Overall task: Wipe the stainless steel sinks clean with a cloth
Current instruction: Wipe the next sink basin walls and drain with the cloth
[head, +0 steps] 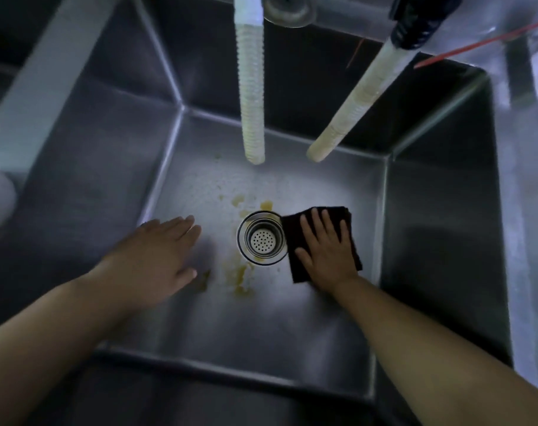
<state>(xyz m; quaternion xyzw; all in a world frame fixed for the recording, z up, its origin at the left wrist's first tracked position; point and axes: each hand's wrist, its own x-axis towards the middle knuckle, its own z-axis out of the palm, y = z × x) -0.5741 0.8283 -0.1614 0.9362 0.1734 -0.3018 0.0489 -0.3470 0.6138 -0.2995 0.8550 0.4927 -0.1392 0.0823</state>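
Note:
A deep stainless steel sink point(430, 241) fills the view, with a round perforated drain strainer point(262, 238) in the middle of its floor. Yellowish stains point(240, 276) lie around the drain, in front of it and behind it. A dark cloth point(304, 222) lies flat on the floor just right of the drain. My right hand point(326, 249) presses down on the cloth with straight, spread fingers. My left hand point(157, 256) rests flat on the sink floor left of the drain, fingers straight, holding nothing.
Two pale ribbed hoses point(251, 87) point(356, 106) hang down from the back into the basin, ending above the floor behind the drain. A faucet base point(287, 10) sits at the top edge. A red rod point(476, 44) crosses the upper right rim.

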